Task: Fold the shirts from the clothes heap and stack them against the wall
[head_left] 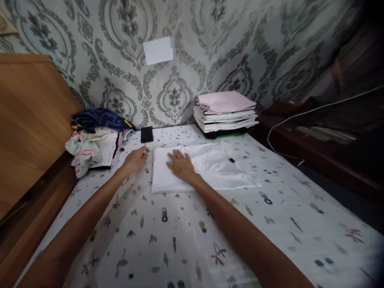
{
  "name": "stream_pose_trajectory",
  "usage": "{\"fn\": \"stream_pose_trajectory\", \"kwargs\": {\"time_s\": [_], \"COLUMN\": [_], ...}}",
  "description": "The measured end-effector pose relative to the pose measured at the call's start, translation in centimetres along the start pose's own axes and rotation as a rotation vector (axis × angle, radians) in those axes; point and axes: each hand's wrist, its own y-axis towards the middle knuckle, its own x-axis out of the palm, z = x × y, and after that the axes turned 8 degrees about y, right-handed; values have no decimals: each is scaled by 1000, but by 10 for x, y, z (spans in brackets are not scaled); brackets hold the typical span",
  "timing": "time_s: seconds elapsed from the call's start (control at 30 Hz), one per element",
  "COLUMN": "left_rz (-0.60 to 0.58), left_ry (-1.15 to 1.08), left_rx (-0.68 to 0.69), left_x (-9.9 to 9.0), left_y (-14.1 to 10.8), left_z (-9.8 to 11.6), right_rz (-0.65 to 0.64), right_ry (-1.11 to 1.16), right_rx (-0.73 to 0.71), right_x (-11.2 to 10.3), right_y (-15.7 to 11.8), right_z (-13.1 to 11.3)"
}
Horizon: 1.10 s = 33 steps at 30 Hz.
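A white garment (210,164), partly folded into a long rectangle, lies on the printed bedsheet (168,244). A small dark tag (232,160) shows on its right part. My right hand (181,166) rests flat on the garment's left part, palm down with the fingers spread. Just left of the garment's left edge is my left hand (137,159), apart from the cloth. Its fingers are loosely bent and nothing shows in them.
A stack of folded clothes (226,114), pink on top, stands against the wall. Rumpled clothes (97,140) are heaped at the left beside a wooden panel (33,128). A black phone-like object (147,135) lies near the wall. A white cable (279,120) hangs at the right.
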Motion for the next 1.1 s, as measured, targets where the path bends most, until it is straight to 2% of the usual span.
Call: {"fn": "stream_pose_trajectory", "kwargs": {"time_s": [0.1, 0.17, 0.23, 0.47, 0.7, 0.8, 0.97, 1.1], "left_rz": [24, 5, -14, -28, -223, -270, -173, -74], "left_ry": [-114, -126, -144, -219, -346, -366, -198, -138], "left_rx": [-11, 32, 87, 244, 355, 367, 372, 286], "left_x": [19, 30, 38, 39, 34, 36, 43, 40], "left_y": [55, 77, 88, 99, 112, 115, 115, 116], "left_z": [-5, -3, -2, -9, -14, -17, -14, -10], "right_rz": [17, 19, 18, 42, 41, 44, 38, 23], "right_ry": [-1, -1, 1, -17, -38, -43, -47, -29], "right_rx": [-3, -3, -4, 1, 2, -1, -7, 1], "right_x": [0, -1, -2, -4, -3, -2, -3, -6], "right_y": [0, 0, 0, -2, -2, -1, -2, -3], "right_z": [1, 1, 1, 2, 2, 3, 2, 0]}}
